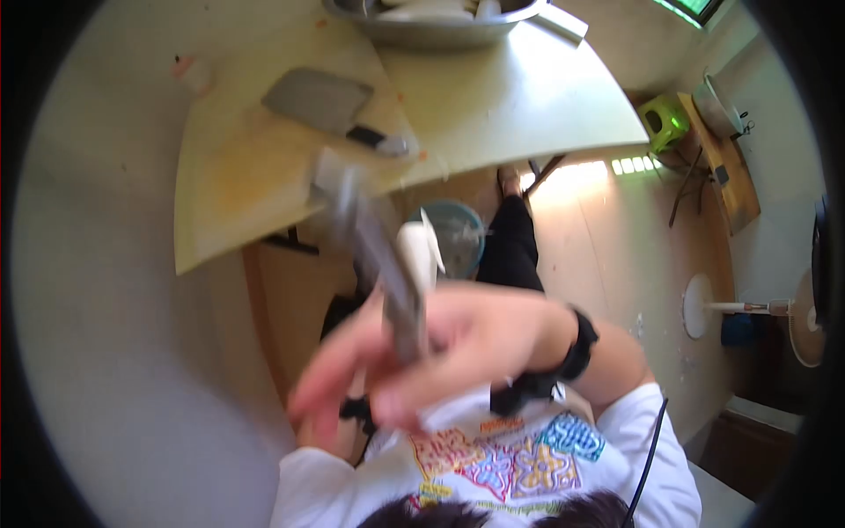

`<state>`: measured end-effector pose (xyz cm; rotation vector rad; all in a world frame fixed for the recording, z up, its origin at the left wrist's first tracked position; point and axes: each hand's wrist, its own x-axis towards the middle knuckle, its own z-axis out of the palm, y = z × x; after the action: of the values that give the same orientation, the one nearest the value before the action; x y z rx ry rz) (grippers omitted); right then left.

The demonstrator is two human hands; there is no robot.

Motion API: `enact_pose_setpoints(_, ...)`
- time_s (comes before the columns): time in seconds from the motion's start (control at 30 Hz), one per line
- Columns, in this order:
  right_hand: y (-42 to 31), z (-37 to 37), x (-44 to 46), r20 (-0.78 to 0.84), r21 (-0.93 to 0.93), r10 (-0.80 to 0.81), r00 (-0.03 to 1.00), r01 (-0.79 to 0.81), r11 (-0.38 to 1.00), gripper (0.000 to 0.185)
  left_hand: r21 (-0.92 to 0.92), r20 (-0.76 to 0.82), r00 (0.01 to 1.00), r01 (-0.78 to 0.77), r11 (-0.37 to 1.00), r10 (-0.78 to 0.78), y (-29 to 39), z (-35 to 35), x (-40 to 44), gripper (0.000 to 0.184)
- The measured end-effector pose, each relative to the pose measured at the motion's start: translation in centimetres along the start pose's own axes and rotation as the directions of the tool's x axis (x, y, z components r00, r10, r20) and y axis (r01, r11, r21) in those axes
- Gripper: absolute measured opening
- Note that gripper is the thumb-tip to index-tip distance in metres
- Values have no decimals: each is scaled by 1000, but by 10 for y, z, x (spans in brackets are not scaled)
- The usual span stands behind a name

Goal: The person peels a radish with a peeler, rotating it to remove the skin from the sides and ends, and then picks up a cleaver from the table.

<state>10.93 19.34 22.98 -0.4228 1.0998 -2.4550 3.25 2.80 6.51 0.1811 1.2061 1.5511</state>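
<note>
Right hand [493,330] is clamping round a blurred grey metal tool [398,295], probably stiff; left hand's grip: hidden, cannot tell. Long white piece [415,249] beyond is looking slippery.

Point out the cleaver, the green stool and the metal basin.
Cleaver [321,99]: head view, on the flat of its blade.
Green stool [674,118]: head view, on its body.
Metal basin [440,37]: head view, on its outer wall.

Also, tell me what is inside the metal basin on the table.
The metal basin holds several pale pieces. Whatever lies beneath them is hidden; the frame cuts off the far side.
</note>
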Motion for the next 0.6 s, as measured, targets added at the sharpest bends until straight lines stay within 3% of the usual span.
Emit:
enact_pose_setpoints(0.07, 3, -29, -13, -412, -123, -10, 911, -45, 991, 26, 12, 104, 993, -60, 998, 59, -6, -14, 13, 54)
enact_pose_setpoints(0.17, 15, -46, -25, -446, -166, -44, 894, -35, 986, 23, -139, 158, 987, -11, 990, 33, 13, 0, 14, 64)
enact_pose_setpoints(0.23, 24, -46, -30, -585, -518, -214, 782, -158, 841, 18, -103, 45, 999, -13, 995, 18, 15, 5, 10, 56)
enact_pose_setpoints(0.27, 30, -53, -36, -563, -764, -363, 743, -301, 570, 12, -108, 28, 1000, -10, 994, 13, 15, 6, 9, 56)
enact_pose_setpoints(0.33, 40, -63, -45, -230, -949, -704, 672, -315, 10, 13, -96, 4, 999, -50, 994, 51, 17, 8, 10, 56)
enact_pose_setpoints(0.4, 51, -68, -57, -293, -921, -711, 639, -387, 32, 19, -94, 10, 998, -60, 994, 62, 22, 10, 7, 59)
enact_pose_setpoints(0.47, 56, -66, -61, -299, -909, -681, 668, -417, -10, 25, -129, 48, 998, -35, 991, 41, 19, 5, 10, 58)
enact_pose_setpoints(0.53, 71, -58, -71, -505, -850, -618, 603, -470, 237, 33, -177, 59, 997, -38, 983, 50, 18, 6, 12, 57)
enact_pose_setpoints(0.6, 85, -57, -73, -443, -878, -612, 656, -456, 147, 43, -168, 21, 999, -36, 985, 41, 25, 15, 10, 58)
